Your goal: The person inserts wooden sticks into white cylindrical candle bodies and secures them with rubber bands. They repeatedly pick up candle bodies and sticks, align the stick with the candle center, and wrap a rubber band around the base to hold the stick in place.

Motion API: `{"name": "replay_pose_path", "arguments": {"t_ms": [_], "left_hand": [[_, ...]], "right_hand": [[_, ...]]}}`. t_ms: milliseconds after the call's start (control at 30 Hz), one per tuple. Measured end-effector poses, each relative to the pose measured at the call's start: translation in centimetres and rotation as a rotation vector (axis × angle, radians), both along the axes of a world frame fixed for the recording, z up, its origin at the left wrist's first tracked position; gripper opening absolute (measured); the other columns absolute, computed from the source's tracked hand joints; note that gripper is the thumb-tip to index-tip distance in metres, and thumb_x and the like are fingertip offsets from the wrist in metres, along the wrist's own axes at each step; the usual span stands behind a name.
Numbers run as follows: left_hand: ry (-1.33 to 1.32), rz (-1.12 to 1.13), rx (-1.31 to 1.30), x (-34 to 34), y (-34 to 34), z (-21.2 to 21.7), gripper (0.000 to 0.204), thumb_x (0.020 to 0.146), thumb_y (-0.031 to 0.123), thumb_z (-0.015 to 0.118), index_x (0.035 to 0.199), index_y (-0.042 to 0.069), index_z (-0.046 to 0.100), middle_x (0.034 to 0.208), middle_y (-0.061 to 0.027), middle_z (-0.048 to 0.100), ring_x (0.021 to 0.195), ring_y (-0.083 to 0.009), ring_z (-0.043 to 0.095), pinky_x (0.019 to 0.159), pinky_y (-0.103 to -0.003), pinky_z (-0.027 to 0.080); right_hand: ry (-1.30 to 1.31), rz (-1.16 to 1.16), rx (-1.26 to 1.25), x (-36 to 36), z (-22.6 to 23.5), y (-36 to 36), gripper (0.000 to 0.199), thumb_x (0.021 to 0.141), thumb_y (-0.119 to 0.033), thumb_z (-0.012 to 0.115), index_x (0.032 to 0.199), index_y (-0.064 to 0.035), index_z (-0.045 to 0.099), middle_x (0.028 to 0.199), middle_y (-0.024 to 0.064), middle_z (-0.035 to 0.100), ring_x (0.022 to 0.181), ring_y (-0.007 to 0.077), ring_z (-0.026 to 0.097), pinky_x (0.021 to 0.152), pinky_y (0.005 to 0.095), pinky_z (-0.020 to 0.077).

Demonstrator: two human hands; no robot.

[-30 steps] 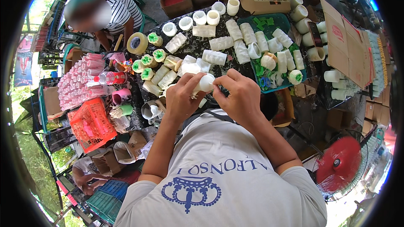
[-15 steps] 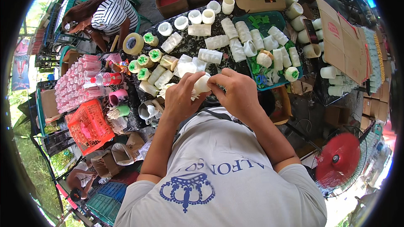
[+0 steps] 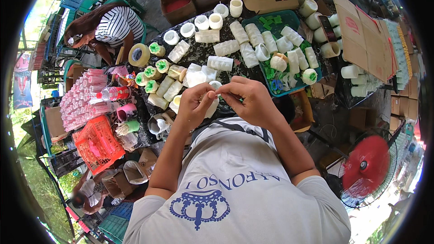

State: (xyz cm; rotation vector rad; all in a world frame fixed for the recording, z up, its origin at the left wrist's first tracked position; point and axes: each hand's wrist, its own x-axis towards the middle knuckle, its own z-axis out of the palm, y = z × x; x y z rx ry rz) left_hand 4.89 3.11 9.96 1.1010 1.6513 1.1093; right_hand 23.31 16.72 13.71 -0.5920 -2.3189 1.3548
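Well, far on my left I see a big pile of pink tubes (image 3: 81,101). Next comes a roll of tape (image 3: 131,57) on the dark table (image 3: 199,53). Just beside it are small cups with green insides (image 3: 162,66); I guess those are done, or almost. Plain white rolls (image 3: 180,51) lie near them with no green, so they seem to have more to go. In the middle, the left hand (image 3: 196,104) looks curled around a white piece (image 3: 212,108), which I think is only part done. The right hand (image 3: 246,97) bunches its fingertips right beside it; I cannot tell if they pinch anything. Further right, a tray (image 3: 290,19) holds more white rolls and green bits (image 3: 274,20).
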Motion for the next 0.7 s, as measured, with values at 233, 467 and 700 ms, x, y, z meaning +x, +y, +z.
{"name": "replay_pose_path", "arguments": {"t_ms": [233, 467, 700], "left_hand": [[0.064, -0.005, 0.088, -0.1, 0.6, -0.1, 0.023, 0.107, 0.017, 0.062, 0.092, 0.0, 0.063, 0.078, -0.0017, 0.059, 0.072, -0.01, 0.052, 0.067, -0.028, 0.042], [0.255, 0.052, 0.111, -1.4, -0.4, -0.9, 0.013, 0.101, 0.011, 0.066, 0.093, 0.001, 0.066, 0.075, -0.0097, 0.064, 0.066, -0.0193, 0.058, 0.065, -0.032, 0.047], [0.29, 0.0, 0.129, 0.0, -0.4, -0.7, 0.011, 0.097, 0.011, 0.07, 0.092, 0.002, 0.067, 0.078, -0.011, 0.064, 0.066, -0.0265, 0.06, 0.063, -0.035, 0.048]], "right_hand": [[-0.005, -0.145, -0.172, 0.8, -0.5, 1.1, 0.015, 0.093, -0.015, 0.081, 0.098, -0.0021, 0.079, 0.083, 0.0106, 0.073, 0.066, 0.0208, 0.067, 0.063, 0.0346, 0.0519], [-0.017, -0.192, -0.371, 3.6, -0.7, 3.8, 0.012, 0.095, -0.011, 0.083, 0.098, -0.0006, 0.076, 0.086, -0.0026, 0.071, 0.076, 0.0013, 0.059, 0.067, 0.0193, 0.046], [0.519, -0.29, -0.822, 1.3, -3.2, 2.6, 0.009, 0.098, -0.01, 0.08, 0.098, -0.0004, 0.079, 0.09, 0.0003, 0.071, 0.079, 0.0051, 0.058, 0.071, 0.0224, 0.0446]]}}
